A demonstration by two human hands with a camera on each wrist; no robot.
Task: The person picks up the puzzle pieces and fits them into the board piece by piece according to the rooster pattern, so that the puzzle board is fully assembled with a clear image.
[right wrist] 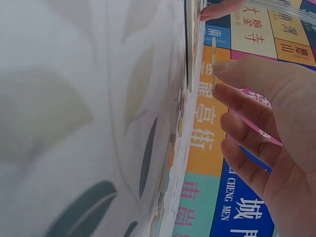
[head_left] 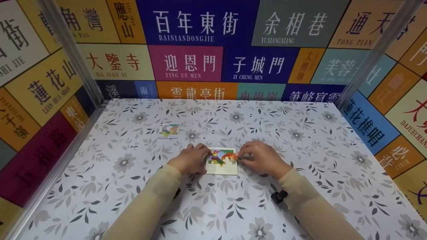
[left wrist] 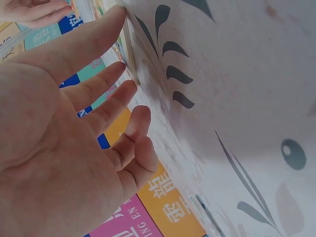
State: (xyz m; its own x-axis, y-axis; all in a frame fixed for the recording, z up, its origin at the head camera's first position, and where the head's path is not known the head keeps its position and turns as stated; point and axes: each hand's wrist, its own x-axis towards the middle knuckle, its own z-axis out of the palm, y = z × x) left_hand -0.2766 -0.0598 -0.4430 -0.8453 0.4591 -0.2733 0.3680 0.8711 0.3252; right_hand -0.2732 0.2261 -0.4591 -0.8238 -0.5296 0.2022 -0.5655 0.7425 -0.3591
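Note:
A small jigsaw board point(head_left: 222, 169) with a pale frame lies flat on the table, its upper part filled with colourful pieces showing a bird point(head_left: 216, 155). My left hand point(head_left: 191, 159) rests at the board's left side. In the left wrist view its thumb point(left wrist: 94, 37) and straight forefinger touch or nearly touch the board's edge, while the other fingers are loosely bent. At the board's right edge my right hand point(head_left: 263, 159) pinches a thin jigsaw piece point(right wrist: 214, 54) between thumb and forefinger. That piece appears edge-on in the right wrist view; its picture is mostly hidden.
A small picture card point(head_left: 168, 131) with similar artwork lies behind and left of the board. Several loose pieces point(right wrist: 168, 160) show edge-on on the table in the right wrist view. Flower-patterned covering point(head_left: 133, 200) spreads over the table, bounded by sign-printed walls point(head_left: 185, 63).

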